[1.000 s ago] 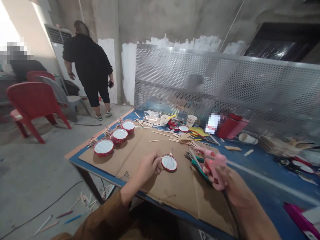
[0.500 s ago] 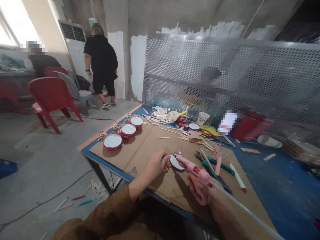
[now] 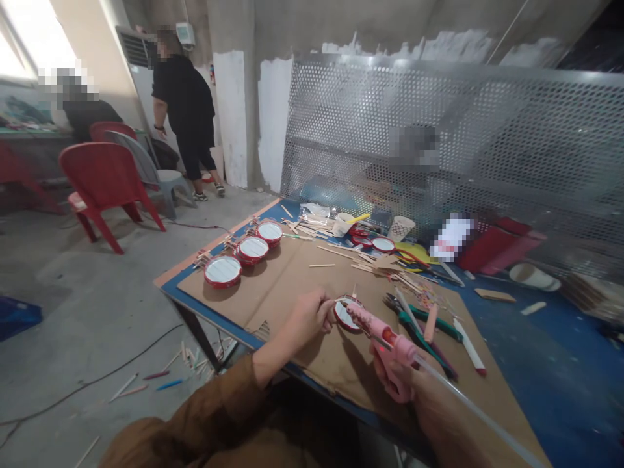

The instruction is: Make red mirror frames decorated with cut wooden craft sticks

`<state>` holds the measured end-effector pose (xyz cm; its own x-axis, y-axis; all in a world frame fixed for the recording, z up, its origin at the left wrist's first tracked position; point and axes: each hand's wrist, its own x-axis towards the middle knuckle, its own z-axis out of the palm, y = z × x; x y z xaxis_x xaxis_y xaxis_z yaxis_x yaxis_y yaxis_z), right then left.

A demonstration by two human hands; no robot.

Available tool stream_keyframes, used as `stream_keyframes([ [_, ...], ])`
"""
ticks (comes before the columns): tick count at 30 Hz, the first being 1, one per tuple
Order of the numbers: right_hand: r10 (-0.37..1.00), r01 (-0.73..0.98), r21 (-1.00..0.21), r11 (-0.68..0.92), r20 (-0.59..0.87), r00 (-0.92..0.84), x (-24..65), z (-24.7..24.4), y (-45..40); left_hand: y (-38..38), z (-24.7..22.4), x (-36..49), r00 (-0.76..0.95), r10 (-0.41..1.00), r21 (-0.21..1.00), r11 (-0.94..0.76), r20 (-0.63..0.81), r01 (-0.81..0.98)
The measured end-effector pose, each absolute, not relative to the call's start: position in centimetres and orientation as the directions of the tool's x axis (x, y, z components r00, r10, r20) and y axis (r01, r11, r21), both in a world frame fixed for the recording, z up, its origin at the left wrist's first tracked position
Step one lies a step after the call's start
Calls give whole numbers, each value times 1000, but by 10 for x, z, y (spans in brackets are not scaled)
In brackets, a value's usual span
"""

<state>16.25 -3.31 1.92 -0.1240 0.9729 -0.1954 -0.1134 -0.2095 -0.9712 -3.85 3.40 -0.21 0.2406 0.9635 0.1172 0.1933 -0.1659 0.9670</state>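
My right hand is wrapped around the handle of a pink hot glue gun. A long clear glue stick trails from its rear toward the lower right. The gun's nozzle is over a small round red-rimmed drum with a white top, lying on the cardboard. A short wooden stick juts from its far side. At the drum's left edge, my left hand has its fingers pinched together; what they hold is too small to make out.
Three similar drums with sticks, the nearest a larger-looking one, stand at the left on cardboard. Green-handled pliers and a white marker lie right. Wooden sticks and paper cups are behind. A person stands beyond red chairs.
The view has shifted slightly, and the standing person has moved a little left. Both hands, the glue gun and the drum keep nearly the same arrangement.
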Motion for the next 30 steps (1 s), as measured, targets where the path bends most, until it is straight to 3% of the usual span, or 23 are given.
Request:
stream_keyframes([
  [13,976,-105,-971,-212,-205,-79,157,22,-33,35,-5,-39,240,962,961,-184,133,207],
  [20,978,-84,-977,-195,-200,59,152,26,-42,34,-5,-39,237,963,963,-176,126,205],
  [30,980,-97,-977,-189,-194,43,149,31,-42,34,-5,-39,237,965,972,-153,108,178],
])
